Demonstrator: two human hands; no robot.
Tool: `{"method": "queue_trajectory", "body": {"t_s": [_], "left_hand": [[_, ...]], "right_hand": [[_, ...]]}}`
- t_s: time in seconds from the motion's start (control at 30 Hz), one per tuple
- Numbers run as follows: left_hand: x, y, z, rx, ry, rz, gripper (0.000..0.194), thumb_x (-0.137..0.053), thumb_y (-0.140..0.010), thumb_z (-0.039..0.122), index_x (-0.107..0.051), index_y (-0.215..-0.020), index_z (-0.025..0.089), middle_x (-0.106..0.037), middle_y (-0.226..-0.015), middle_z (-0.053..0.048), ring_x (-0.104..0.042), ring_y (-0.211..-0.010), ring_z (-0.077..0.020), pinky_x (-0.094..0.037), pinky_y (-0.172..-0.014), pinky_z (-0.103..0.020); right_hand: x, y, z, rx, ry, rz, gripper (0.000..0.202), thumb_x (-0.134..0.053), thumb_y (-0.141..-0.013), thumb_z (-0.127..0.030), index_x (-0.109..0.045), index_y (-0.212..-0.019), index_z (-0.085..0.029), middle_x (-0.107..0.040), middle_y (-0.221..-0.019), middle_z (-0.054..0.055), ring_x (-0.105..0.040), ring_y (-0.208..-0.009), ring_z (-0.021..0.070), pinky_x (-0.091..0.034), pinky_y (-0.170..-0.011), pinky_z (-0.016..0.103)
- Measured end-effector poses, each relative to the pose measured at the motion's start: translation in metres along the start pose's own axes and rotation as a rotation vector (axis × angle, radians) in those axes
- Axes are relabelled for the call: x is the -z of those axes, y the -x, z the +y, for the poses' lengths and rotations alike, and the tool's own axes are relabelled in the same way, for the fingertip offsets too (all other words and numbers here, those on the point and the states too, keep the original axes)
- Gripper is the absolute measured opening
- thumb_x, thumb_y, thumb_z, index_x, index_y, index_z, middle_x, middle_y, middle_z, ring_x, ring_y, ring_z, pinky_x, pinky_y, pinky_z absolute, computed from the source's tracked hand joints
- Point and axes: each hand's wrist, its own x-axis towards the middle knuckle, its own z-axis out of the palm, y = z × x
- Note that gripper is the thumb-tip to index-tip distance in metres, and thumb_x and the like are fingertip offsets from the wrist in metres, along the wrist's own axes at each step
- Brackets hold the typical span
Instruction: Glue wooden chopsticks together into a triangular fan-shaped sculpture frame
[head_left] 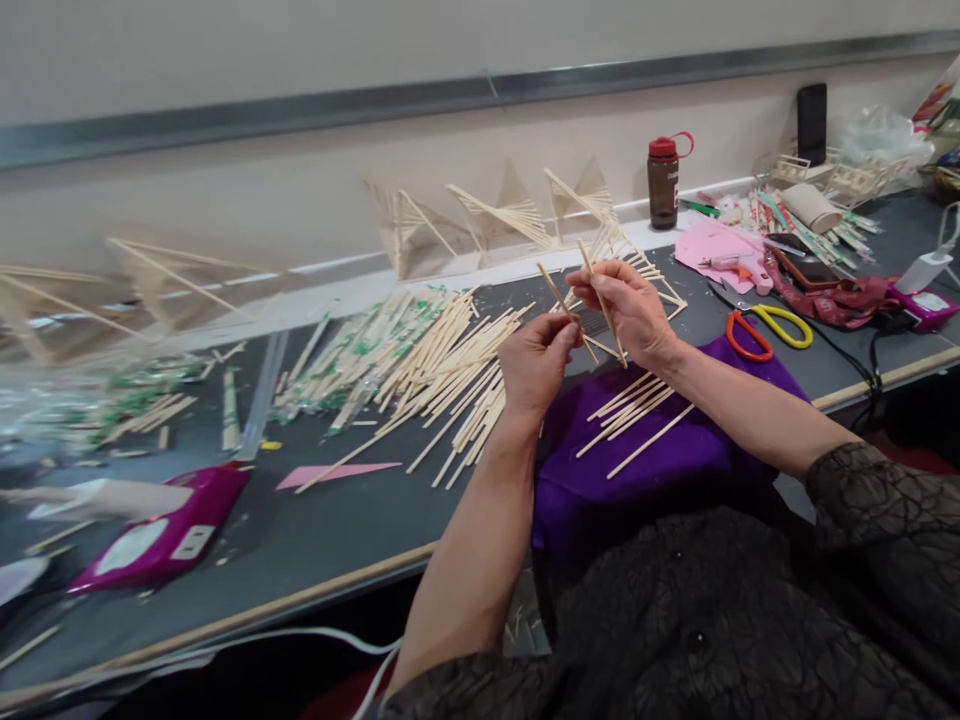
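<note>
My left hand (534, 362) pinches a thin wooden chopstick (551, 284) between thumb and fingers. Close beside it, my right hand (634, 308) grips another wooden chopstick (618, 345), held upright at a slant. Below the hands, several loose chopsticks (626, 410) lie on a purple cloth (570, 475). To the left of my left hand spreads a large pile of bare chopsticks (435, 370), next to wrapped ones (360, 340) with green print. Just behind my right hand sits a flat frame of glued sticks (667, 285), partly hidden.
Stick structures (506, 215) stand along the wall. At right are scissors (757, 335), a pink glue gun (739, 265), a bottle (663, 190) and a red lanyard (825, 295). At left lie a magenta device (202, 510) and a pink paper strip (330, 474).
</note>
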Motion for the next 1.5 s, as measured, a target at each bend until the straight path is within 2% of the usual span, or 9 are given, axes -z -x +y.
{"method": "queue_trajectory", "body": {"t_s": [0.1, 0.27, 0.4, 0.57, 0.67, 0.83, 1.0, 1.17, 1.5], "left_hand": [[0.002, -0.001, -0.005, 0.001, -0.030, -0.019, 0.023, -0.067, -0.073, 0.035, -0.075, -0.086, 0.018, -0.070, -0.065, 0.000, -0.067, -0.063, -0.0158, -0.052, -0.052, -0.023], [0.012, -0.006, -0.004, 0.019, -0.004, 0.011, 0.021, -0.064, -0.073, 0.035, -0.073, -0.081, 0.018, -0.069, -0.066, 0.000, -0.066, -0.062, -0.0154, -0.049, -0.051, -0.022], [0.023, -0.010, -0.001, 0.078, 0.038, 0.053, 0.024, -0.063, -0.072, 0.036, -0.073, -0.082, 0.017, -0.071, -0.069, -0.001, -0.067, -0.064, -0.0153, -0.048, -0.052, -0.021], [0.026, -0.010, -0.003, 0.111, 0.046, -0.012, 0.021, -0.063, -0.070, 0.033, -0.074, -0.079, 0.018, -0.070, -0.065, -0.001, -0.066, -0.064, -0.0165, -0.047, -0.052, -0.022], [0.023, -0.010, -0.004, 0.111, 0.043, -0.027, 0.023, -0.064, -0.071, 0.036, -0.075, -0.081, 0.018, -0.070, -0.066, -0.002, -0.066, -0.065, -0.0170, -0.047, -0.053, -0.023], [0.021, -0.010, -0.007, 0.100, 0.024, -0.059, 0.021, -0.064, -0.070, 0.035, -0.075, -0.076, 0.019, -0.069, -0.066, -0.001, -0.064, -0.064, -0.0171, -0.047, -0.053, -0.024], [0.020, -0.012, -0.011, 0.095, -0.009, -0.064, 0.023, -0.063, -0.071, 0.035, -0.077, -0.079, 0.018, -0.069, -0.065, -0.001, -0.063, -0.061, -0.0166, -0.048, -0.054, -0.024], [0.019, -0.013, -0.014, 0.083, -0.035, -0.064, 0.026, -0.062, -0.072, 0.036, -0.079, -0.083, 0.019, -0.069, -0.065, -0.001, -0.063, -0.060, -0.0166, -0.048, -0.054, -0.025], [0.016, -0.016, -0.015, 0.081, -0.066, -0.053, 0.023, -0.064, -0.072, 0.037, -0.079, -0.079, 0.021, -0.070, -0.064, 0.000, -0.066, -0.062, -0.0175, -0.052, -0.055, -0.025]], "right_hand": [[-0.009, -0.007, 0.008, -0.003, 0.019, -0.007, 0.005, -0.070, -0.077, -0.024, -0.066, -0.074, -0.022, -0.075, -0.083, -0.003, -0.066, -0.079, 0.0089, -0.053, -0.079, 0.024], [-0.039, -0.014, 0.014, 0.036, 0.041, -0.043, 0.004, -0.067, -0.080, -0.023, -0.066, -0.075, -0.022, -0.073, -0.082, -0.002, -0.064, -0.079, 0.0097, -0.053, -0.076, 0.023], [-0.055, -0.016, 0.023, 0.004, 0.084, 0.007, 0.009, -0.064, -0.083, -0.020, -0.065, -0.075, -0.023, -0.072, -0.083, -0.003, -0.063, -0.078, 0.0093, -0.053, -0.076, 0.023], [-0.049, -0.021, 0.039, 0.025, 0.063, 0.063, 0.010, -0.064, -0.083, -0.018, -0.064, -0.074, -0.022, -0.068, -0.077, -0.004, -0.058, -0.069, 0.0077, -0.050, -0.071, 0.021], [-0.044, -0.024, 0.043, 0.038, 0.086, 0.062, 0.008, -0.065, -0.083, -0.021, -0.063, -0.076, -0.023, -0.069, -0.080, -0.004, -0.061, -0.075, 0.0088, -0.051, -0.074, 0.022], [-0.042, -0.024, 0.044, 0.006, 0.122, 0.063, 0.008, -0.064, -0.084, -0.029, -0.061, -0.078, -0.024, -0.069, -0.087, -0.003, -0.064, -0.084, 0.0104, -0.051, -0.079, 0.024], [-0.042, -0.025, 0.043, -0.014, 0.085, 0.054, 0.007, -0.064, -0.083, -0.026, -0.061, -0.077, -0.024, -0.069, -0.083, -0.004, -0.062, -0.078, 0.0093, -0.050, -0.079, 0.024], [-0.041, -0.023, 0.039, -0.045, 0.105, 0.037, 0.007, -0.063, -0.084, -0.025, -0.061, -0.077, -0.024, -0.072, -0.085, -0.002, -0.065, -0.084, 0.0103, -0.051, -0.081, 0.024], [-0.037, -0.025, 0.040, -0.079, 0.059, 0.041, 0.009, -0.060, -0.085, -0.020, -0.062, -0.076, -0.023, -0.075, -0.083, -0.003, -0.066, -0.082, 0.0100, -0.053, -0.089, 0.026]]}}
